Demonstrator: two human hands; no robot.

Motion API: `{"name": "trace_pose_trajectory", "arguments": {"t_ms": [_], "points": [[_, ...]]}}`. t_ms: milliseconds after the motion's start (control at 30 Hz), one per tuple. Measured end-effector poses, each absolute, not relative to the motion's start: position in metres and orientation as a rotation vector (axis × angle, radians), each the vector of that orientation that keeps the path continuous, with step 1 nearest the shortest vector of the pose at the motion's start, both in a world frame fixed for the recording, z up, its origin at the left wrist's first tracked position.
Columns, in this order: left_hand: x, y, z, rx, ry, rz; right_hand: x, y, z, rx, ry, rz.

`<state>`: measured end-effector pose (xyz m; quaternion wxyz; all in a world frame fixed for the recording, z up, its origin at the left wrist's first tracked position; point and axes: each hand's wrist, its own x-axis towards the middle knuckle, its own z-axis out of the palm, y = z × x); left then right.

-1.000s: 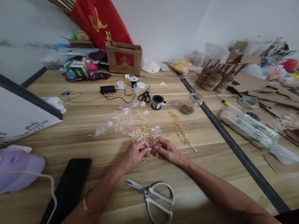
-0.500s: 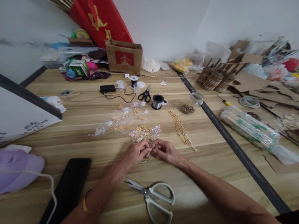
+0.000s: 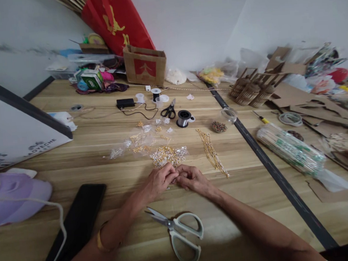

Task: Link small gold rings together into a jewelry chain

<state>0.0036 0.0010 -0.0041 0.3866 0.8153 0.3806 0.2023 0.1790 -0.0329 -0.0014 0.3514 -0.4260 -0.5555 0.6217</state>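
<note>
Left hand (image 3: pixel 161 181) and right hand (image 3: pixel 195 179): fingertips, slightly apart a second ago, now meet, pinched on a small piece (image 3: pixel 174 181), mostly hidden; apparently close two-handed work. Bead pile (image 3: pixel 165 155): just beyond. Gold chains (image 3: pixel 210 153): rightward, untouched.

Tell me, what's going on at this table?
A person sits or stands at a wooden table, the left hand and right hand close together, fingers bent inward; whatever is between them is too small to make out. Just beyond lies a pile of little gold and silver pieces. Gold-colored chains lie to the right, and white-handled scissors lie open nearer the person, with neither hand on them.
</note>
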Motion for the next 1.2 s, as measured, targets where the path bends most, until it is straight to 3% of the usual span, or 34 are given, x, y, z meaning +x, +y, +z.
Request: {"name": "trace_pose_trajectory", "arguments": {"t_ms": [400,800,1200], "points": [[0.005,-0.003,0.005,2.022,0.943,0.501,0.183,-0.030,-0.011,-1.003,-1.411,1.653],[0.005,0.009,-0.007,1.441,0.766,0.634,0.183,-0.031,-0.009,-1.016,-1.340,1.581],[0.005,0.010,-0.010,1.601,0.825,0.636,0.183,-0.032,-0.011,-1.042,-1.335,1.518]]}}
